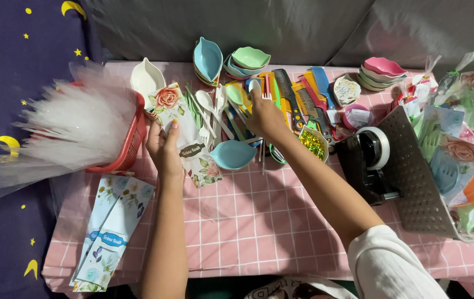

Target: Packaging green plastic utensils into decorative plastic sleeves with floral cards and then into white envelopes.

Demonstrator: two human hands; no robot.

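Lightly, my left hand (pixel 164 148) pinches the thin, floppy floral card (pixel 188 134) by its edge, while my right hand (pixel 263 114) closes on a light, slick plastic spoon (pixel 254 86).

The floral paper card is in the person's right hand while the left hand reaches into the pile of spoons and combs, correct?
Not quite: the hands are swapped. In the head view, the left hand holds the floral paper card, and the right hand reaches into the pile of spoons and combs.

A single head-worn camera looks steeply down from close above the near edge of the pink checked table (pixel 259 221), facing its far edge.
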